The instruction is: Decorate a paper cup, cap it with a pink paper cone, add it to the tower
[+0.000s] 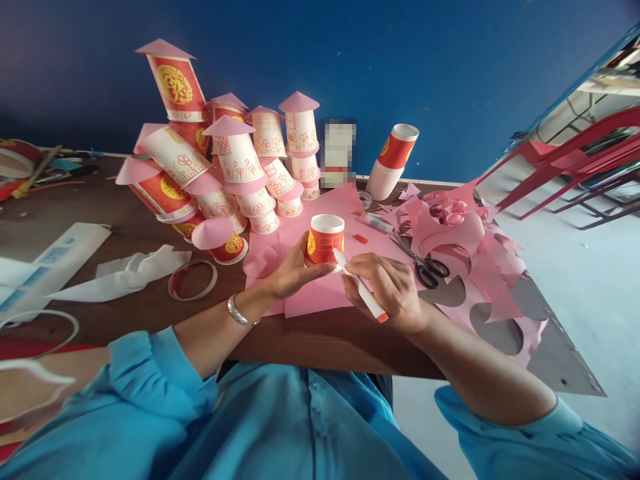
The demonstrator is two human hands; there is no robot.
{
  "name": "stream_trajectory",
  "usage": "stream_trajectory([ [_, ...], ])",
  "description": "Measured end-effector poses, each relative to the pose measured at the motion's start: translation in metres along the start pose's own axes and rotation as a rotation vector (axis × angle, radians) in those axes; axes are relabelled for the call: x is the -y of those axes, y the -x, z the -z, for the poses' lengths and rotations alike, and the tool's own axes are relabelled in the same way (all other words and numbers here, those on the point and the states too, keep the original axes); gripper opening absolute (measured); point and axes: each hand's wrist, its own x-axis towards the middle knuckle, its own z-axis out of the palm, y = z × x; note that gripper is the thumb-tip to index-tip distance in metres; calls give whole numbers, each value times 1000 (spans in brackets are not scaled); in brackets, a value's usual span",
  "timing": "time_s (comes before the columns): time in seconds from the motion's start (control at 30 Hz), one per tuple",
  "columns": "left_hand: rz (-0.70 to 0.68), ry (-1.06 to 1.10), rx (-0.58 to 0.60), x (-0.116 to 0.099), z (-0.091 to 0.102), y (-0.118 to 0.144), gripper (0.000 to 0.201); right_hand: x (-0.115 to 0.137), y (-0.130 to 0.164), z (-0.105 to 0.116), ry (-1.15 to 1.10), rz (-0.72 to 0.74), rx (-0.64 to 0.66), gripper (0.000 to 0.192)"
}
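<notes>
a red-and-gold paper cup (326,235) is upright, a white marker (369,298) slanting at its front.

Lit softly, brightest on the floor (595,287) right of the grip on the cup (325,240), darker on the wall (260,40) beyond. Fairly clear there; bent and smeared far left; pixelated just behind.

The left hand (293,270) clasps the red cup (325,245) from its left, thumb stretched across the cup's lower front; the left forearm (217,327) slants down leftward. Right of the cup, the right hand (387,283) bends into a writing grip, the right forearm (465,353) angling away down and rightward.
</notes>
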Motion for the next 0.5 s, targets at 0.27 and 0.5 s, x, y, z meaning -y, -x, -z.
stream_trajectory([
  [0.27, -6, 34, -4, 2, 0, -1, 47, 1, -1, 0, -9, -2, 7, 16],
  [0.5, -14, 73, -14, 2, -1, -1, 47, 2, 0, -1, -12, -9, 20, 16],
])
